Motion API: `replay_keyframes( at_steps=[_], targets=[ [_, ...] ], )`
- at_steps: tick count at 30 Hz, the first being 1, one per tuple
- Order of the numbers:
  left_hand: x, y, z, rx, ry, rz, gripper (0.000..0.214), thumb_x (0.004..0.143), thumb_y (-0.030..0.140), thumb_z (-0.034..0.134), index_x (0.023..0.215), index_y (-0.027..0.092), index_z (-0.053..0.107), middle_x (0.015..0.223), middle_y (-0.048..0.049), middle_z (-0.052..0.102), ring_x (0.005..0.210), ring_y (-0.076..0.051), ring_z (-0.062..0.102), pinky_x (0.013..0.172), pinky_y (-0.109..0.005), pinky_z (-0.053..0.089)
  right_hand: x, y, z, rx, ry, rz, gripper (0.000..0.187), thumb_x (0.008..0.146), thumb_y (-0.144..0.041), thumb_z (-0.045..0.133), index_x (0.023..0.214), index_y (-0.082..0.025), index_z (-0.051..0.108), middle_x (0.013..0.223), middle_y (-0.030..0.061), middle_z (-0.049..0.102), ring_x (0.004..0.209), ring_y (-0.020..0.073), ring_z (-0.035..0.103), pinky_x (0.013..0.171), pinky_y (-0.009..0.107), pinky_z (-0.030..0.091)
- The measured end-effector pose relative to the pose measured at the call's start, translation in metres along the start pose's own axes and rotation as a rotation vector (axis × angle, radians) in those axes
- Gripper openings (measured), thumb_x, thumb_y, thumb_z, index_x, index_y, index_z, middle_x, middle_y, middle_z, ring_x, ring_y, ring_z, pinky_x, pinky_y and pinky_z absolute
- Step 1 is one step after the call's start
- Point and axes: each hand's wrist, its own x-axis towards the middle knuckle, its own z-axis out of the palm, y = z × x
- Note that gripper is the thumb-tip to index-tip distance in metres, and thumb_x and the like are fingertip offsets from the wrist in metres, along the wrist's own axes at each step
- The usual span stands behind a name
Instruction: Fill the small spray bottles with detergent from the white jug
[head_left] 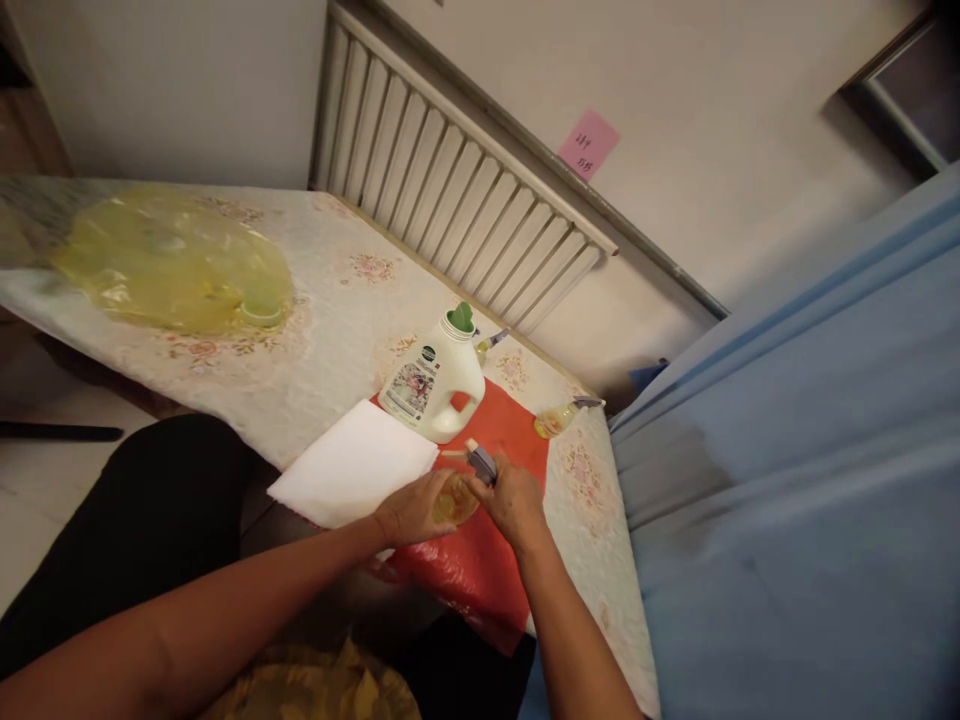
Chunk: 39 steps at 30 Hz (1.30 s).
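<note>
My left hand (414,508) is wrapped round a small clear bottle (452,502) with something yellowish in it. At the bottle's top, my right hand (516,500) grips a grey pump head (482,464) with a pale nozzle; whether the head is seated on the neck cannot be made out. Just beyond my hands stands a cream jug (420,385) with a handle, a printed label and a green spout (462,318) in its mouth. Below the bottle lies a red plastic bag (517,430). White folded paper or cloth (352,465) lies left of my hands.
A similar pump bottle (553,422) stands near the table's right side, and another (482,350) is partly hidden behind the jug. A yellow plastic bag (172,265) sits on the flowered tablecloth (330,300). A radiator (450,180) borders the back; a blue curtain (787,450) hangs at right.
</note>
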Motion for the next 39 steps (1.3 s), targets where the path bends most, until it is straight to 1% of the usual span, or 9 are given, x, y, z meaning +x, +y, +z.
replay_keyframes(
  at_steps=[3,6,9,14,20,26,29,32,39],
  targets=[
    [0.003,0.003,0.001,-0.01,0.003,-0.052,0.094,0.064,0.031,0.084,0.144,0.018,0.036,0.14,-0.0186,0.054,0.129,-0.038,0.054,0.109,-0.056,0.043,-0.002,-0.003,0.002,0.001,0.014,0.047,0.036,0.09,-0.055,0.063,0.099,-0.02,0.067,0.082,0.0061,0.075,0.074,0.0217,0.068,0.06,0.028,0.035],
    [0.013,0.017,-0.002,-0.035,0.14,-0.014,0.093,0.064,0.033,0.083,0.142,0.014,0.037,0.142,-0.021,0.051,0.132,-0.039,0.05,0.112,-0.057,0.039,-0.004,-0.004,0.005,0.019,0.057,0.045,0.034,0.089,-0.054,0.064,0.097,-0.021,0.068,0.082,0.0063,0.076,0.072,0.0211,0.069,0.06,0.028,0.036],
    [0.026,0.041,-0.006,-0.079,0.303,0.031,0.056,0.075,0.025,0.07,0.128,0.016,0.052,0.131,-0.0145,0.059,0.126,-0.031,0.054,0.11,-0.047,0.042,-0.003,-0.004,0.009,0.045,0.114,0.04,0.033,0.088,-0.053,0.066,0.094,-0.02,0.068,0.078,0.008,0.075,0.068,0.0213,0.067,0.058,0.028,0.036],
    [0.036,0.066,-0.007,-0.152,0.325,-0.105,0.01,0.083,0.025,0.058,0.091,0.019,0.061,0.091,-0.004,0.068,0.088,-0.021,0.064,0.083,-0.034,0.052,-0.002,-0.002,0.018,0.143,0.254,-0.004,0.029,0.084,-0.051,0.07,0.085,-0.022,0.067,0.063,0.0053,0.068,0.057,0.0208,0.062,0.052,0.029,0.032],
    [0.035,0.058,-0.004,-0.171,0.258,-0.111,0.021,0.082,0.029,0.061,0.099,0.019,0.064,0.095,-0.0049,0.071,0.087,-0.022,0.066,0.081,-0.034,0.051,-0.006,0.014,0.017,0.432,0.137,-0.018,0.022,0.079,-0.039,0.075,0.089,-0.02,0.068,0.07,0.0022,0.069,0.063,0.0191,0.062,0.057,0.028,0.039],
    [0.036,0.059,-0.008,-0.239,0.226,-0.058,0.028,0.086,0.033,0.061,0.11,0.019,0.064,0.107,-0.0077,0.073,0.097,-0.025,0.067,0.09,-0.037,0.051,-0.011,0.04,0.01,0.888,0.095,-0.146,0.068,0.07,-0.034,0.08,0.133,-0.02,0.059,0.109,0.0085,0.073,0.091,0.0216,0.068,0.074,0.033,0.054],
    [0.035,0.061,-0.011,-0.254,0.203,-0.048,0.03,0.086,0.029,0.06,0.115,0.019,0.063,0.112,-0.0079,0.072,0.102,-0.025,0.066,0.095,-0.038,0.049,-0.013,0.046,0.01,1.075,0.045,-0.21,0.064,0.074,-0.039,0.078,0.133,-0.023,0.06,0.125,0.0122,0.069,0.105,0.0247,0.068,0.084,0.039,0.056],
    [0.033,0.06,-0.013,-0.252,0.179,-0.06,0.031,0.086,0.028,0.059,0.116,0.019,0.062,0.112,-0.0072,0.072,0.103,-0.025,0.065,0.095,-0.037,0.049,-0.011,0.05,0.016,1.21,-0.011,-0.242,0.054,0.079,-0.044,0.074,0.128,-0.024,0.063,0.122,0.0115,0.072,0.112,0.0268,0.068,0.093,0.044,0.054],
    [0.032,0.054,-0.013,-0.194,0.154,-0.07,0.031,0.088,0.031,0.054,0.115,0.018,0.061,0.108,-0.0083,0.071,0.1,-0.025,0.066,0.091,-0.038,0.05,-0.002,0.051,0.038,1.379,-0.052,-0.173,0.046,0.081,-0.045,0.067,0.12,-0.022,0.067,0.116,0.0111,0.074,0.107,0.0262,0.07,0.087,0.041,0.055]
  ],
)
